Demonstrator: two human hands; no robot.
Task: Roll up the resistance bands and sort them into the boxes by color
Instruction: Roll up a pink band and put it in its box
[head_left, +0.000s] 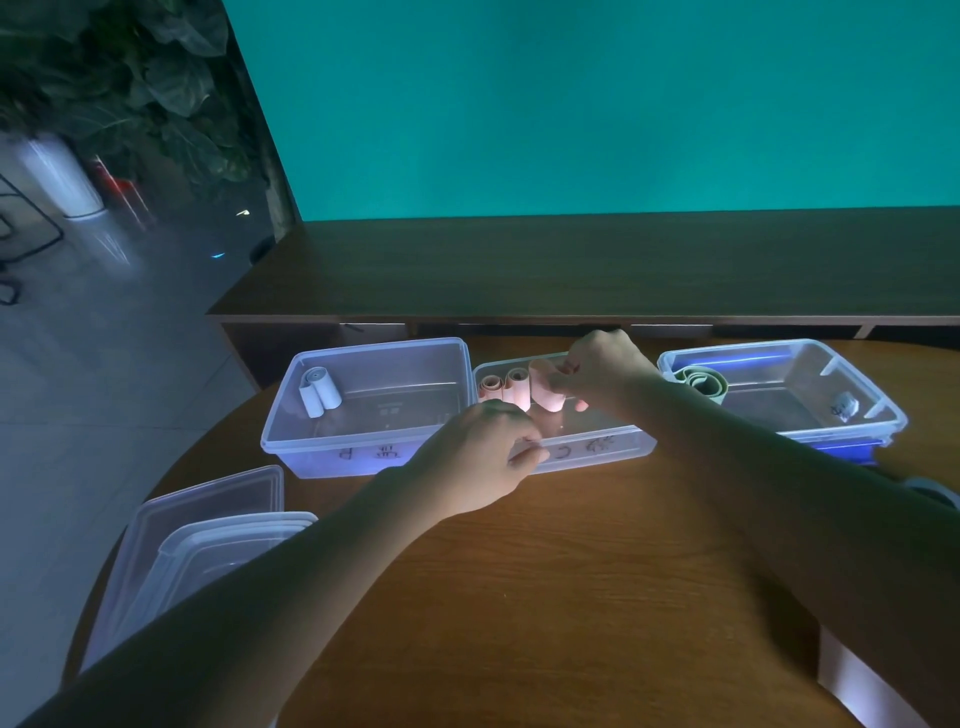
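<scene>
Over the middle box (597, 447), a clear plastic tub with a handwritten label on its near wall, the right hand (597, 371) holds a rolled pink band (548, 392), a soft, short cylinder, fingers curled round it just above the tub's floor. Two more pink rolls (504, 387) stand side by side at the tub's back left corner, their spiral ends facing up. The left hand (480, 462) grips the near rim of the same tub, fingers bent over the edge. Just beside it on the left, a larger clear box (363, 457) contains one pale grey roll (318, 397) lying in its back left corner. To the right, a blue-edged clear box (852, 400) holds a loosely coiled green band (701, 382). All three sit on a round wood-grain table (571, 597); smooth translucent lids (197, 535) are stacked at its left edge.
</scene>
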